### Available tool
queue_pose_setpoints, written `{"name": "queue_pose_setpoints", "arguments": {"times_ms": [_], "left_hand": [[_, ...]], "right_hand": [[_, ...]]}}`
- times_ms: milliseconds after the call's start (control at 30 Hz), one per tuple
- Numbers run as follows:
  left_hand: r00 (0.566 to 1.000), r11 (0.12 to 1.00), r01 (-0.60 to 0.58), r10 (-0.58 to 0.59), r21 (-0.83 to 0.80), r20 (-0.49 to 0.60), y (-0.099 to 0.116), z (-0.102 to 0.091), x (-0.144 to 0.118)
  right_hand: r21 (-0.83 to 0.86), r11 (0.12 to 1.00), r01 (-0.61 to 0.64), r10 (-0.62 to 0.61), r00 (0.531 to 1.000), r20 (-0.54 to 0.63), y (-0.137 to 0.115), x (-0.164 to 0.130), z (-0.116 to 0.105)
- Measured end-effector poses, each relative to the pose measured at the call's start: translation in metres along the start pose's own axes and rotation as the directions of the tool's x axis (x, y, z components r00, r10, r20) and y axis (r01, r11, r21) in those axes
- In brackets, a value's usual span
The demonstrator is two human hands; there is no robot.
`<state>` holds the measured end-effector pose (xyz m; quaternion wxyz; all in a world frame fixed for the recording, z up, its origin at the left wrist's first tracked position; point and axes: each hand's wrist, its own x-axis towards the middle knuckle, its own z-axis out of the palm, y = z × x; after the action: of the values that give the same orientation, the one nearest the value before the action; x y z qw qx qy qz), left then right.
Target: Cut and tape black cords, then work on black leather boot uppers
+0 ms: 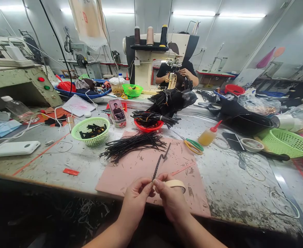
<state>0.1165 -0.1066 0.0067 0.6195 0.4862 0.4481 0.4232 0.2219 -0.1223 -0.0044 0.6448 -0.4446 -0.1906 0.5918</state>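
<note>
"Where do we have the braided cord [156,168]?"

"Over the pink mat [125,175]: our left hand [137,195] and right hand [171,197] pinch its near part, and the rest extends ahead of them toward the mat's far side."

"The tape roll [176,183]?"

"Against our right hand, over the mat."

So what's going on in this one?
Someone at a cluttered workbench has a dark braided cord pinched near its lower end between the fingertips of the left hand and right hand, over a pink mat. A roll of tape is right by the right hand; whether it is held isn't clear. Beyond the cord lies a bundle of black strands. Across the bench, another person is at a sewing machine.
</note>
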Motion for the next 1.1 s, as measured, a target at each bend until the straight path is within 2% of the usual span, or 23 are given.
{"name": "queue_pose_setpoints", "arguments": {"times_ms": [100, 200, 300, 433, 600, 700, 800, 900, 1100], "left_hand": [[0.989, 0.978, -0.145, 0.143, 0.151, 0.021, 0.006, -0.001, 0.0], [0.98, 0.959, -0.201, 0.198, 0.2, 0.036, 0.011, -0.001, 0.0], [0.991, 0.977, -0.133, 0.132, 0.167, 0.016, 0.01, -0.002, 0.0], [0.999, 1.0, 0.031, -0.031, -0.003, 0.024, 0.004, -0.003, 0.002], [0.994, 0.97, 0.113, -0.111, -0.213, 0.023, 0.006, -0.002, 0.0], [0.986, 0.929, 0.165, -0.159, -0.332, 0.046, 0.011, -0.001, -0.001], [0.971, 0.887, 0.236, -0.202, -0.398, 0.126, 0.014, -0.001, -0.002], [0.96, 0.868, 0.271, -0.214, -0.416, 0.18, 0.013, -0.002, -0.003], [0.976, 0.969, 0.165, -0.134, -0.186, 0.172, 0.016, -0.007, -0.002]], "right_hand": [[0.01, 1.0, 0.002, -0.002, 1.0, -0.027, 0.003, -0.001, 0.001], [-0.012, 1.0, 0.02, -0.021, 0.998, -0.063, 0.003, -0.002, 0.003], [-0.047, 0.998, 0.041, -0.044, 0.998, -0.053, 0.003, -0.003, 0.003], [-0.039, 0.997, 0.059, -0.058, 0.998, 0.029, 0.003, -0.002, -0.002], [-0.027, 0.999, -0.037, 0.039, 0.997, 0.071, -0.001, 0.0, -0.007], [-0.032, 0.998, -0.054, 0.059, 0.987, 0.148, -0.005, 0.001, -0.007], [-0.121, 0.992, 0.039, -0.012, 0.976, 0.217, -0.008, 0.001, -0.009], [-0.269, 0.946, 0.179, -0.121, 0.968, 0.22, -0.012, 0.001, -0.013], [-0.426, 0.824, 0.372, -0.288, 0.924, 0.25, -0.018, 0.001, -0.017]]}}
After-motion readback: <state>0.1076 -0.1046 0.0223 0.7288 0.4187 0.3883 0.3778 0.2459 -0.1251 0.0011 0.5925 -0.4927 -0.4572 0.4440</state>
